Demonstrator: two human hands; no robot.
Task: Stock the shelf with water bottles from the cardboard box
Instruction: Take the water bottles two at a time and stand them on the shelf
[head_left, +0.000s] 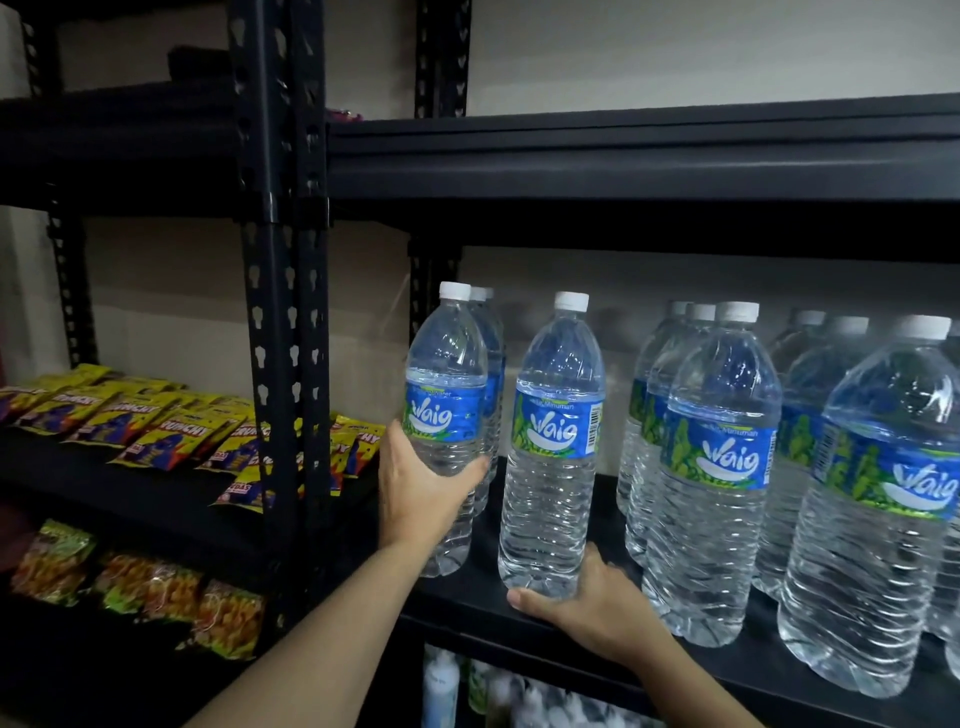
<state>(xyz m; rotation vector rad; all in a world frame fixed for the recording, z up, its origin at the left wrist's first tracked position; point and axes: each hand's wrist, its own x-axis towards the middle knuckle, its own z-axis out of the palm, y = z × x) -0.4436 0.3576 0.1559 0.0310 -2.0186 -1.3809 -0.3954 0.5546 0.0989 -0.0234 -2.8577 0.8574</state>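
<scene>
My left hand (423, 493) grips a clear water bottle (447, 384) with a blue label and white cap, upright at the left end of the black shelf (519, 618). My right hand (587, 605) holds the base of a second bottle (556, 441) standing on the shelf just to the right, thumb under its front edge. Several more bottles (711, 467) stand in rows to the right, and two stand behind the left bottle. The cardboard box is out of view.
A black perforated upright (285, 312) divides this shelf from the left rack, which holds yellow snack packs (156, 431) and orange-green packs (156, 587) below. Another shelf board (623, 156) hangs above the bottles. Pale bottles (441, 686) show on the shelf underneath.
</scene>
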